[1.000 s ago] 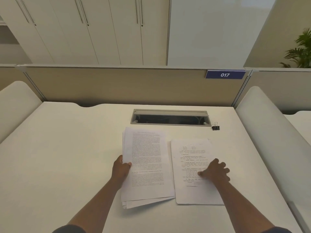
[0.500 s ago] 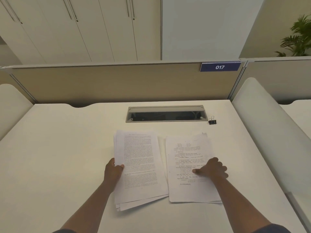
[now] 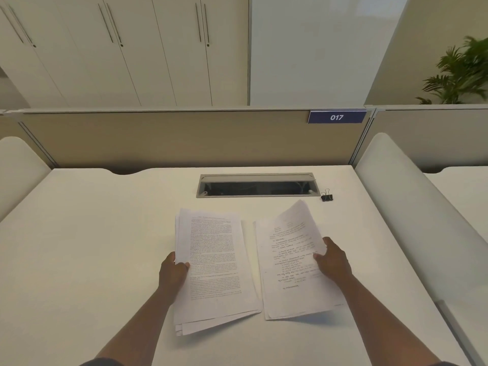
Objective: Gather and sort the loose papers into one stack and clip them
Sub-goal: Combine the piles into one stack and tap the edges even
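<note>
Two paper piles sat side by side at lower centre of the desk (image 3: 92, 247). Left hand (image 3: 173, 272) pinched the left pile (image 3: 215, 270) at its left edge, thumb on top. Right hand (image 3: 333, 262) gripped the right pile (image 3: 293, 270) at its right edge, far corner lifted off the desk (text on it upside down). Binder clip (image 3: 327, 195) lay above the right pile, well apart from both hands, just right of the cable slot (image 3: 255, 186).

I see a white desk (image 3: 105, 247) with a cable slot (image 3: 255, 185), a beige partition (image 3: 171, 138) tagged 017 (image 3: 336, 117), white cabinets (image 3: 118, 48) behind, and a plant (image 3: 464, 72).
</note>
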Tool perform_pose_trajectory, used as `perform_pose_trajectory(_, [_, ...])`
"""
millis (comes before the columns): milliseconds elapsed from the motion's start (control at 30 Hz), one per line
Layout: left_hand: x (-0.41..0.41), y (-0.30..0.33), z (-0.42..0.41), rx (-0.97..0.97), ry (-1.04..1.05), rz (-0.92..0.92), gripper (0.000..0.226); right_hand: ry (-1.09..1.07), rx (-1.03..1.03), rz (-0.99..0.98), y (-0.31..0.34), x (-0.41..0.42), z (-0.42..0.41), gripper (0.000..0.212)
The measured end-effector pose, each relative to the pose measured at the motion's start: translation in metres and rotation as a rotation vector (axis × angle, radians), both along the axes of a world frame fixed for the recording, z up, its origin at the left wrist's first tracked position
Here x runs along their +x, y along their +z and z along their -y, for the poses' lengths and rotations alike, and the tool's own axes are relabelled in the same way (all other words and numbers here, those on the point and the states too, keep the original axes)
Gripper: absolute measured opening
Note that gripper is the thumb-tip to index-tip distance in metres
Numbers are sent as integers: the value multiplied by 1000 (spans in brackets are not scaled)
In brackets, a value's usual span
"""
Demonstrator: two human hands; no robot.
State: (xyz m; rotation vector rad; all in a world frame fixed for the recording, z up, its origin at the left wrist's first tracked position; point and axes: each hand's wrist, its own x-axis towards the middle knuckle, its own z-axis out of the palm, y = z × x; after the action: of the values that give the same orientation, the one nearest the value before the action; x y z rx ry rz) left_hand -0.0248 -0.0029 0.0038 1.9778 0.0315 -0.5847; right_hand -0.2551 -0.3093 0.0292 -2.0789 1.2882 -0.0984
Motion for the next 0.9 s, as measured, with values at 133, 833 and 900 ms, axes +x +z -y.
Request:
perform_pose_trajectory(133, [-3, 5, -3, -25, -11, -1, 25, -3, -1, 141, 21, -3, 6, 34])
perform_pose_trajectory(833, [-32, 24, 24, -228, -19, -121, 25, -18, 401, 296, 30, 35, -73, 34])
perform_pose_trajectory(900, [-37, 25, 24, -244, -12, -132, 26, -22, 414, 293, 25, 36, -81, 34])
